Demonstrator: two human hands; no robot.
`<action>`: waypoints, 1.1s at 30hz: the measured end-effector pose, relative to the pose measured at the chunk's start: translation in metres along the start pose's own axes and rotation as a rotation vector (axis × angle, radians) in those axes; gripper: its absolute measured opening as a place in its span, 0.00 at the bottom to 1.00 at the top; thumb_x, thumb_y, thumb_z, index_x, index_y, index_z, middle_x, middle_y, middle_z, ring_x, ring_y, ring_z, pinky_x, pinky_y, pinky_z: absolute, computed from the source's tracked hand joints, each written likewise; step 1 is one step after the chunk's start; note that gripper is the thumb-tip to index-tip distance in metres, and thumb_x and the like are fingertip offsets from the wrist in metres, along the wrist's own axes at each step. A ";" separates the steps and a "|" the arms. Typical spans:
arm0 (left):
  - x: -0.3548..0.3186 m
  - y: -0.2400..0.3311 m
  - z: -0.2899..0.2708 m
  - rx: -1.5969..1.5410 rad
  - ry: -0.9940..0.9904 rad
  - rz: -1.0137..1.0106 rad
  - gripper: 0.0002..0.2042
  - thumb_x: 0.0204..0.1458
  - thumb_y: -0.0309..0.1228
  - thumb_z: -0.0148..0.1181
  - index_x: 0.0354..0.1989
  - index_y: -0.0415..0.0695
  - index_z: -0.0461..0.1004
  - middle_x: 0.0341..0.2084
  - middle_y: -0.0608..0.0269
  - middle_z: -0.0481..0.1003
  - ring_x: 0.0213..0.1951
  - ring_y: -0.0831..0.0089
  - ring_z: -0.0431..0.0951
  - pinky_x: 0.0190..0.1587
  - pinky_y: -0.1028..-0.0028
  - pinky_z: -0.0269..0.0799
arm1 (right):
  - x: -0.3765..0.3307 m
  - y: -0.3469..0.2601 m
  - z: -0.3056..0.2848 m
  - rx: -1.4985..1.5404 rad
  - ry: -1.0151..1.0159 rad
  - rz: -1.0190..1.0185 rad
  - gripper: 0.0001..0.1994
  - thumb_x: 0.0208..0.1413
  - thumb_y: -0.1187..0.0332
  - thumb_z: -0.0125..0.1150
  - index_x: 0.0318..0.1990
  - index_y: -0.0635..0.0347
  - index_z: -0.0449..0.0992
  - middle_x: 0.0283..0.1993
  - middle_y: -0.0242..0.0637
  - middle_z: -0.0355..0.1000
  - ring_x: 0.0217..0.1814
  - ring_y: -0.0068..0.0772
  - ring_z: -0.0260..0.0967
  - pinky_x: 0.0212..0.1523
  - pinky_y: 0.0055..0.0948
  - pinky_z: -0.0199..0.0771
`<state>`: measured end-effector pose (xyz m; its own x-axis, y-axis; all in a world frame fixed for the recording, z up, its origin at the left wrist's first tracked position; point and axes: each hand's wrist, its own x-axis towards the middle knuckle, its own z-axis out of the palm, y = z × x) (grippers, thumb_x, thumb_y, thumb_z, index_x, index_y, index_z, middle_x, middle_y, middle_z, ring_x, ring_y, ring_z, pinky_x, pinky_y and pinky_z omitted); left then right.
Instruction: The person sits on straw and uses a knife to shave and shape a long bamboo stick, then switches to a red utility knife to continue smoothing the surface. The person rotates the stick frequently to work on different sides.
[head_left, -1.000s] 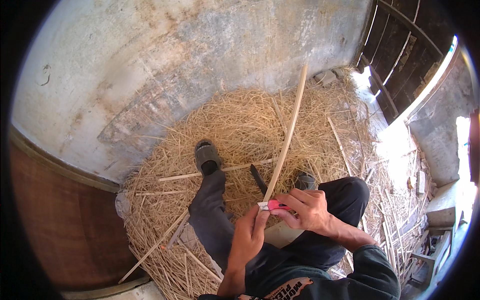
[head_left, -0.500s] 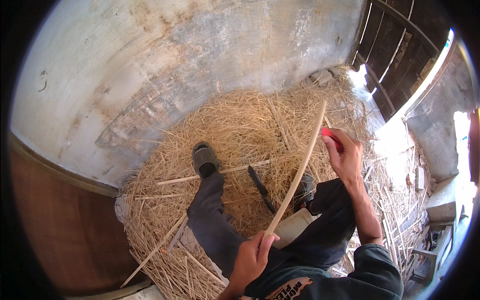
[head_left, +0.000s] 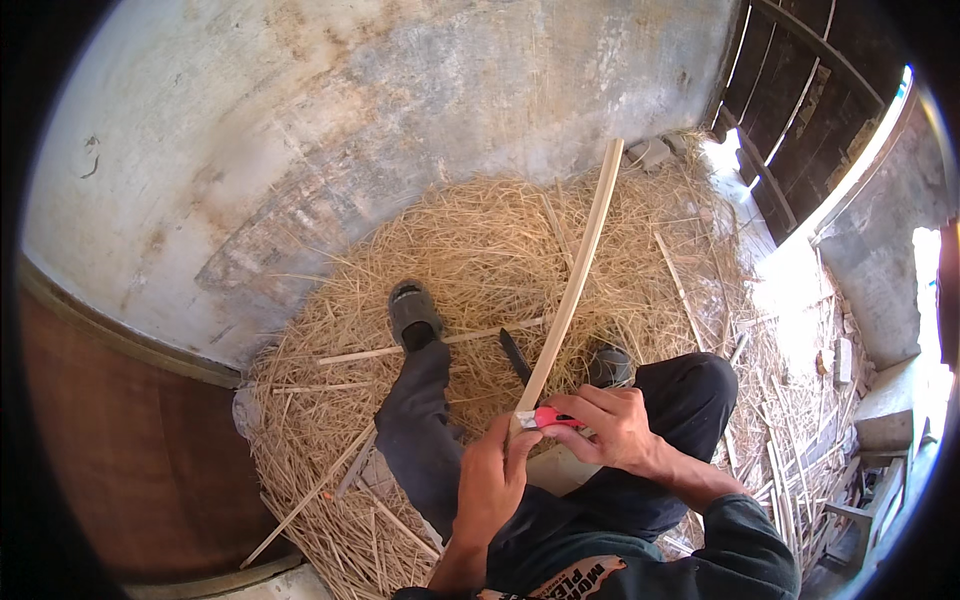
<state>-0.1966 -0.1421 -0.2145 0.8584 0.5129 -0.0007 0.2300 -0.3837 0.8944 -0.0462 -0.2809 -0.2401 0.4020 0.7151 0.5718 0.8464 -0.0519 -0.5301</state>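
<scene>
A long, pale bamboo strip slants up from my lap toward the wall, slightly bowed. My left hand is closed round its lower end. In my right hand is a red utility knife, gripped between fingers and thumb. Its blade end lies against the strip, close above my left thumb. The two hands nearly touch. Whether the blade cuts into the bamboo cannot be made out.
Straw and bamboo shavings cover the floor between my legs. A dark-bladed knife lies there, partly hidden behind the strip. Loose bamboo sticks lie at the left. A stained wall rises ahead; a brown panel stands at the left.
My right hand has come down and left with the utility knife, from beside the strip's upper part to its lower end. The strip has turned a little more upright and its far end reaches higher.
</scene>
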 end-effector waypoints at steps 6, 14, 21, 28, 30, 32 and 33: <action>0.003 0.004 0.005 0.077 0.039 0.003 0.12 0.72 0.36 0.57 0.46 0.37 0.76 0.25 0.43 0.78 0.29 0.39 0.79 0.31 0.53 0.71 | 0.005 -0.003 -0.005 -0.081 -0.020 0.003 0.17 0.54 0.56 0.77 0.48 0.52 0.85 0.28 0.28 0.75 0.22 0.30 0.75 0.21 0.30 0.74; 0.000 -0.005 0.011 0.096 0.079 0.020 0.13 0.72 0.36 0.55 0.41 0.38 0.76 0.22 0.43 0.76 0.27 0.40 0.79 0.29 0.52 0.70 | 0.014 0.011 -0.007 -0.133 0.059 0.029 0.15 0.54 0.55 0.78 0.43 0.50 0.85 0.26 0.27 0.74 0.20 0.30 0.74 0.20 0.30 0.73; -0.007 -0.010 0.007 0.105 0.029 -0.069 0.18 0.74 0.39 0.51 0.42 0.37 0.80 0.27 0.47 0.80 0.29 0.44 0.81 0.33 0.58 0.73 | 0.023 0.026 -0.016 -0.146 0.053 0.026 0.10 0.57 0.58 0.77 0.42 0.49 0.88 0.27 0.31 0.79 0.22 0.29 0.76 0.21 0.32 0.74; -0.051 -0.027 0.008 0.081 -0.139 -0.184 0.17 0.74 0.40 0.51 0.43 0.39 0.81 0.20 0.51 0.76 0.21 0.56 0.75 0.28 0.62 0.69 | 0.062 0.102 -0.073 -0.288 0.320 0.319 0.10 0.64 0.63 0.70 0.47 0.57 0.89 0.28 0.40 0.83 0.25 0.29 0.79 0.26 0.28 0.75; -0.058 -0.017 -0.001 0.059 -0.190 -0.235 0.17 0.74 0.40 0.51 0.43 0.39 0.81 0.18 0.53 0.73 0.19 0.62 0.72 0.26 0.63 0.66 | 0.068 0.120 -0.089 -0.338 0.340 0.404 0.12 0.66 0.61 0.69 0.48 0.58 0.88 0.27 0.40 0.82 0.25 0.29 0.78 0.26 0.28 0.74; -0.066 -0.021 -0.001 0.018 -0.194 -0.253 0.17 0.74 0.39 0.51 0.43 0.39 0.82 0.17 0.57 0.70 0.18 0.68 0.67 0.25 0.65 0.63 | 0.076 0.136 -0.108 -0.399 0.427 0.527 0.13 0.67 0.59 0.68 0.49 0.58 0.88 0.26 0.39 0.82 0.24 0.28 0.76 0.25 0.29 0.72; -0.068 -0.022 -0.002 -0.001 -0.193 -0.262 0.17 0.74 0.39 0.51 0.43 0.39 0.82 0.16 0.59 0.68 0.18 0.72 0.65 0.25 0.66 0.62 | 0.075 0.136 -0.110 -0.380 0.397 0.563 0.15 0.68 0.57 0.67 0.49 0.59 0.88 0.25 0.40 0.81 0.23 0.28 0.75 0.25 0.31 0.69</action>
<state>-0.2611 -0.1667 -0.2336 0.8411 0.4391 -0.3159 0.4544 -0.2567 0.8530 0.1379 -0.3114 -0.2006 0.8401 0.2118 0.4994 0.5109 -0.6183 -0.5972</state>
